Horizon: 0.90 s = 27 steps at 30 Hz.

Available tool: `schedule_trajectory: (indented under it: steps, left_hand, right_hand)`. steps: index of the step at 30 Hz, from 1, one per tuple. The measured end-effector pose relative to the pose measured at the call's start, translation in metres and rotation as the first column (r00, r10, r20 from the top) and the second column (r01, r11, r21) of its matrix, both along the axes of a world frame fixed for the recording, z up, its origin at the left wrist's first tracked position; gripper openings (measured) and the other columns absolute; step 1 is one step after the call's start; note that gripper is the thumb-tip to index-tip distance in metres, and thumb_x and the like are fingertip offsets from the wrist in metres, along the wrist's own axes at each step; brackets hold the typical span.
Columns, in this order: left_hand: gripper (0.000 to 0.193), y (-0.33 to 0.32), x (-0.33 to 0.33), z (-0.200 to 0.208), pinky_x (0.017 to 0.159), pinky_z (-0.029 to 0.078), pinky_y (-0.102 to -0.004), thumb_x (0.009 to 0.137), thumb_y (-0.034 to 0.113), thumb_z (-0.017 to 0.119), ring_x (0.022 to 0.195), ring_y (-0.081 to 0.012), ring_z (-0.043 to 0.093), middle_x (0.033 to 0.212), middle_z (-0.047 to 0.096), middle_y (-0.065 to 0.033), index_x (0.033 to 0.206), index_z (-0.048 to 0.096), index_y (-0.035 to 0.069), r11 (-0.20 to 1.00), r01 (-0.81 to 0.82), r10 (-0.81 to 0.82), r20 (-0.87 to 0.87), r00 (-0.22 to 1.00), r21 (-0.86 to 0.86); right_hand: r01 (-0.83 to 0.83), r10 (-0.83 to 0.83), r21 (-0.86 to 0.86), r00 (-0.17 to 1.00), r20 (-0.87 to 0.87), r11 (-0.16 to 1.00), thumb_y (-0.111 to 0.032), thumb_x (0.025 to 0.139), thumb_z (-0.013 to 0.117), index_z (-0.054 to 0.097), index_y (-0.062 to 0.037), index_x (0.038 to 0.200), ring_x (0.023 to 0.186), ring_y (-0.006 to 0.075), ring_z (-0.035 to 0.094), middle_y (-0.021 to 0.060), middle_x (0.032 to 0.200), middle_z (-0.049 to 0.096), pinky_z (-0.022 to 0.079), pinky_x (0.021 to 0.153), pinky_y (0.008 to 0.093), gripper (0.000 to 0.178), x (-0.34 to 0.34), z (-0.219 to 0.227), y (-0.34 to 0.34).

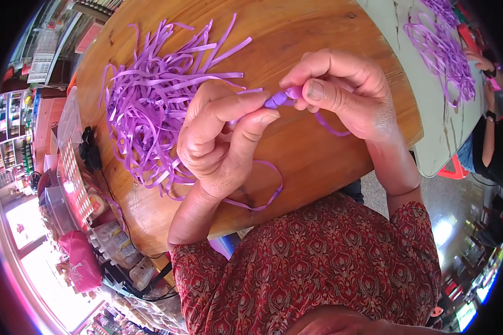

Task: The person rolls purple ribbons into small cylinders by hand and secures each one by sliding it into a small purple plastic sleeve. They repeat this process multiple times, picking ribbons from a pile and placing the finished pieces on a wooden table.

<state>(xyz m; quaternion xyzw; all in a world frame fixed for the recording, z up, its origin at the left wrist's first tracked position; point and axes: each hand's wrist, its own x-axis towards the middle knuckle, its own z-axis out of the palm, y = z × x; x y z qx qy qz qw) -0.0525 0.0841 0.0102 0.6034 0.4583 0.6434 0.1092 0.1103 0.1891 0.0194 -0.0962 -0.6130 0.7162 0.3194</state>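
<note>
Both hands are raised over the wooden table, pinching one purple ribbon [276, 100] between them. A knot or fold of the ribbon shows in the small gap between the fingertips. My left hand [221, 131] grips it between thumb and forefinger. Opposite, my right hand [346, 92] pinches the other side, its thumb on top. A loop of the ribbon hangs below my right fingers, and another purple length curves over the table near my left wrist. Behind my left hand lies a large tangled pile of purple ribbons [145, 106].
The brown wooden table [318, 167] has a rounded edge close to my body. At the right stands a pale table [430, 134] with more purple ribbons [441, 61] and another person's arm [489, 111]. Clear boxes [114, 245], a pink bag [81, 261] and a black cable crowd the left.
</note>
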Motion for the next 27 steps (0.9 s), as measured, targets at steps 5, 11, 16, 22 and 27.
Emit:
schedule_trajectory:
  steps: [5,11,16,22,27]
  left_hand:
    - [0.017,-0.0007,0.0007,0.0003,0.055,0.033,-0.0199,0.074,0.001,0.073,0.060,-0.0076,0.042,0.072,0.055,0.0000,0.089,0.066,0.002,0.996,0.004,0.003,0.075,0.997,-0.092]
    - [0.015,-0.0021,0.0007,-0.0015,0.055,0.033,-0.0200,0.077,0.001,0.070,0.062,-0.0067,0.041,0.072,0.055,0.0007,0.090,0.065,0.002,0.985,0.085,-0.067,0.120,0.990,-0.150]
    - [0.015,0.0020,0.0036,0.0044,0.055,0.035,-0.0217,0.077,0.002,0.070,0.061,-0.0097,0.043,0.070,0.055,-0.0013,0.091,0.065,0.001,0.984,0.105,-0.099,0.052,0.994,-0.145]
    - [0.019,0.0064,-0.0006,0.0061,0.054,0.036,-0.0245,0.077,0.004,0.069,0.060,-0.0133,0.044,0.069,0.055,-0.0043,0.095,0.065,-0.001,0.983,0.091,-0.111,-0.123,0.986,-0.158]
    - [0.017,0.0052,-0.0014,0.0063,0.053,0.037,-0.0248,0.078,0.003,0.068,0.060,-0.0136,0.046,0.070,0.056,-0.0049,0.094,0.065,0.000,0.972,0.120,-0.140,-0.087,0.986,-0.203]
  right_hand:
    - [0.070,-0.069,0.002,0.992,-0.103,0.998,-0.008,0.083,0.064,0.062,0.0028,0.101,0.073,0.0109,0.056,0.0083,0.090,0.062,0.046,0.065,0.0223,0.021,-0.0034,-0.0002,-0.0023]
    - [0.246,-0.204,0.692,0.968,-0.144,0.679,-0.002,0.067,0.074,0.065,0.0024,0.101,0.067,0.0151,0.056,0.0095,0.082,0.061,0.044,0.056,0.0244,0.036,-0.0063,0.0058,0.0017]
    - [0.322,-0.267,0.738,0.943,-0.198,0.593,-0.002,0.068,0.073,0.066,0.0029,0.097,0.064,0.0168,0.056,0.0102,0.078,0.061,0.042,0.052,0.0254,0.030,-0.0046,0.0038,0.0009]
    - [0.347,-0.267,0.777,0.934,-0.236,0.526,-0.001,0.068,0.073,0.066,0.0029,0.094,0.064,0.0171,0.056,0.0106,0.079,0.061,0.043,0.052,0.0256,0.028,-0.0034,0.0046,0.0035]
    - [0.317,-0.257,0.760,0.945,-0.203,0.567,-0.001,0.067,0.073,0.066,0.0028,0.093,0.064,0.0175,0.056,0.0106,0.079,0.061,0.043,0.053,0.0258,0.027,-0.0033,0.0045,0.0022]
